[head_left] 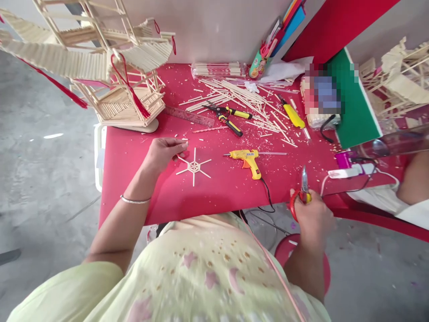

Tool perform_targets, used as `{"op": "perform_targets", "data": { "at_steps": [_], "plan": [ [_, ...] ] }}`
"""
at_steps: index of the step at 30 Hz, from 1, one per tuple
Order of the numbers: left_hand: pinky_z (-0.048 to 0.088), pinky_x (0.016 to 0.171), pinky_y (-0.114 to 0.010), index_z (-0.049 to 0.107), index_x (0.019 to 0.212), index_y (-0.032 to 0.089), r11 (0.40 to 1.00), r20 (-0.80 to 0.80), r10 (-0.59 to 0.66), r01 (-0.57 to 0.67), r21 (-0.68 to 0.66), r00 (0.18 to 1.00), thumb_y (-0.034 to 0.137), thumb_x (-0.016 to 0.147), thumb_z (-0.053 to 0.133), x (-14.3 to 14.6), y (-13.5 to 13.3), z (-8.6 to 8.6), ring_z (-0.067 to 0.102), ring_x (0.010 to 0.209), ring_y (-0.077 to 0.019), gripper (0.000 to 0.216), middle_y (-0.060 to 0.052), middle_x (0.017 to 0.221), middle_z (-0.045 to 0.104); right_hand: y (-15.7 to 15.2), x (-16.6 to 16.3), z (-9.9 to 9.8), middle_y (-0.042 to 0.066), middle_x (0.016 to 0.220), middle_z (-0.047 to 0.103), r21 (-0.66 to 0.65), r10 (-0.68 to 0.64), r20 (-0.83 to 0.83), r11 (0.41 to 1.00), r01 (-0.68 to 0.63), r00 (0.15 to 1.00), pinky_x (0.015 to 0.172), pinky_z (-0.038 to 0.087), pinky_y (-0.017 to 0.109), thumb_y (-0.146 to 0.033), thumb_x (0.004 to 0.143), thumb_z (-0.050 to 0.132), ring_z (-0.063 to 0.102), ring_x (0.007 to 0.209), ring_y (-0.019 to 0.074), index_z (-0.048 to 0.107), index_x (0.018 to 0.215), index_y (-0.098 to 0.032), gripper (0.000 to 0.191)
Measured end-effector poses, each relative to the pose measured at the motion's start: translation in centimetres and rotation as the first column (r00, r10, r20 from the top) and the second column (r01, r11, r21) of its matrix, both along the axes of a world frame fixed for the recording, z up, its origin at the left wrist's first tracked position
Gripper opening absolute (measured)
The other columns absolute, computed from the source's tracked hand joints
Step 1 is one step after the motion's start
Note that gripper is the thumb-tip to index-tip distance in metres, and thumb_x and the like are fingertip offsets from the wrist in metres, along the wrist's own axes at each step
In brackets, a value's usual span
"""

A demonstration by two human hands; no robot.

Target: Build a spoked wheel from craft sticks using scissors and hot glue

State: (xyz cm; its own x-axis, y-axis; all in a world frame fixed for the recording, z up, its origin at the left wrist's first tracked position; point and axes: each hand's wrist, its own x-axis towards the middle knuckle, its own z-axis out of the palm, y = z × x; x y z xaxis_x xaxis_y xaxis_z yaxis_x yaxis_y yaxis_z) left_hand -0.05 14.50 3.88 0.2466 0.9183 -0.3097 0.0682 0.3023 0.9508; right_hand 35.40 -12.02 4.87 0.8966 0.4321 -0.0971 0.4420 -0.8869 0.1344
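Observation:
Near the table's left side, my left hand (163, 154) has its fingers pinched together; whatever may be between the tips is too small to make out. Its lower fingers come close to the upper-left spoke of a small six-spoked wooden stick wheel (194, 167), which lies flat with a hexagonal centre. My right hand (313, 212) is closed around the red and yellow handles of scissors (304, 181) at the table's front edge, blades pointing away from me. Between the hands lies a yellow glue gun (247, 161) with a clear glue stick in its back.
A wooden stick pagoda (127, 103) with red tassels stands at back left. Behind the glue gun are yellow-black pliers (229, 117), loose sticks (241, 96), a ruler (191, 116) and a yellow utility knife (293, 114). A power strip (351, 171) and another person's arm (415, 179) are at right.

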Motion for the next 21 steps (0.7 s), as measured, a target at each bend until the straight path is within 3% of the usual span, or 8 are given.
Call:
{"op": "perform_targets", "data": {
  "at_steps": [7, 10, 11, 13, 15, 16, 18, 21],
  "plan": [
    [0.033, 0.042, -0.023, 0.081, 0.066, 0.018, 0.964, -0.394, -0.202, 0.253, 0.081, 0.896, 0.034, 0.061, 0.084, 0.1, 0.9, -0.8, 0.049, 0.044, -0.0107, 0.017, -0.005, 0.056, 0.069, 3.0, -1.2, 0.8, 0.024, 0.108, 0.073, 0.006, 0.090, 0.014, 0.996, -0.090, 0.996, 0.076, 0.049, 0.046, -0.058, 0.096, 0.050, 0.070, 0.101, 0.0415, 0.064, 0.138, -0.019, 0.059],
    [0.033, 0.043, -0.023, 0.082, 0.065, 0.018, 0.946, -0.486, -0.253, 0.320, 0.059, 0.837, 0.035, 0.060, 0.083, 0.5, 1.3, -1.0, 0.050, 0.047, -0.0111, 0.017, -0.004, 0.058, 0.070, 4.3, -3.4, 1.4, 0.023, 0.112, 0.073, 0.227, 0.214, 0.147, 0.943, -0.243, 0.966, 0.079, 0.049, 0.045, -0.056, 0.100, 0.046, 0.069, 0.102, 0.0381, 0.067, 0.134, -0.018, 0.056],
    [0.033, 0.043, -0.022, 0.082, 0.067, 0.018, 0.936, -0.510, -0.286, 0.351, 0.033, 0.811, 0.034, 0.061, 0.082, 0.6, 1.4, -1.0, 0.050, 0.048, -0.0111, 0.017, -0.004, 0.058, 0.070, 4.8, -4.5, 1.3, 0.021, 0.113, 0.073, 0.332, 0.304, 0.171, 0.878, -0.345, 0.937, 0.081, 0.049, 0.043, -0.054, 0.101, 0.046, 0.068, 0.102, 0.0349, 0.068, 0.134, -0.017, 0.054],
    [0.034, 0.044, -0.022, 0.083, 0.071, 0.017, 0.916, -0.551, -0.349, 0.401, -0.028, 0.758, 0.032, 0.062, 0.080, 0.9, 1.6, -0.8, 0.050, 0.050, -0.0108, 0.018, -0.002, 0.057, 0.067, 6.2, -7.4, 0.5, 0.015, 0.110, 0.076, 0.518, 0.559, 0.151, 0.658, -0.547, 0.815, 0.085, 0.050, 0.038, -0.048, 0.103, 0.049, 0.069, 0.098, 0.0276, 0.072, 0.125, -0.018, 0.043],
    [0.035, 0.045, -0.023, 0.083, 0.073, 0.017, 0.902, -0.583, -0.388, 0.425, -0.079, 0.714, 0.030, 0.064, 0.078, 1.1, 1.7, -0.6, 0.048, 0.049, -0.0103, 0.017, 0.000, 0.053, 0.062, 7.8, -10.6, -1.0, 0.009, 0.108, 0.077, 0.635, 0.813, 0.079, 0.405, -0.658, 0.577, 0.089, 0.050, 0.031, -0.040, 0.103, 0.054, 0.069, 0.099, 0.0214, 0.075, 0.116, -0.021, 0.032],
    [0.034, 0.044, -0.023, 0.083, 0.072, 0.016, 0.899, -0.597, -0.397, 0.428, -0.098, 0.697, 0.029, 0.064, 0.077, 1.2, 1.7, -0.5, 0.046, 0.047, -0.0100, 0.016, 0.000, 0.050, 0.059, 8.5, -12.1, -1.8, 0.008, 0.108, 0.077, 0.666, 0.875, 0.058, 0.325, -0.671, 0.481, 0.091, 0.050, 0.029, -0.037, 0.103, 0.055, 0.069, 0.100, 0.0197, 0.076, 0.113, -0.022, 0.028],
    [0.034, 0.044, -0.024, 0.081, 0.069, 0.016, 0.890, -0.600, -0.420, 0.438, -0.126, 0.681, 0.028, 0.064, 0.076, 1.2, 1.8, -0.5, 0.044, 0.045, -0.0096, 0.014, 0.001, 0.048, 0.057, 9.7, -14.4, -3.5, 0.007, 0.108, 0.076, 0.691, 0.911, 0.049, 0.264, -0.673, 0.408, 0.089, 0.049, 0.028, -0.032, 0.103, 0.055, 0.067, 0.100, 0.0189, 0.076, 0.113, -0.022, 0.025],
    [0.034, 0.045, -0.024, 0.080, 0.069, 0.015, 0.874, -0.577, -0.455, 0.463, -0.145, 0.679, 0.028, 0.065, 0.075, 1.2, 1.8, -0.5, 0.044, 0.044, -0.0096, 0.014, 0.001, 0.048, 0.057, 10.4, -15.9, -5.3, 0.006, 0.102, 0.074, 0.689, 0.919, 0.054, 0.248, -0.681, 0.390, 0.086, 0.048, 0.030, -0.029, 0.103, 0.056, 0.064, 0.098, 0.0198, 0.076, 0.113, -0.022, 0.023]
  ]
}}
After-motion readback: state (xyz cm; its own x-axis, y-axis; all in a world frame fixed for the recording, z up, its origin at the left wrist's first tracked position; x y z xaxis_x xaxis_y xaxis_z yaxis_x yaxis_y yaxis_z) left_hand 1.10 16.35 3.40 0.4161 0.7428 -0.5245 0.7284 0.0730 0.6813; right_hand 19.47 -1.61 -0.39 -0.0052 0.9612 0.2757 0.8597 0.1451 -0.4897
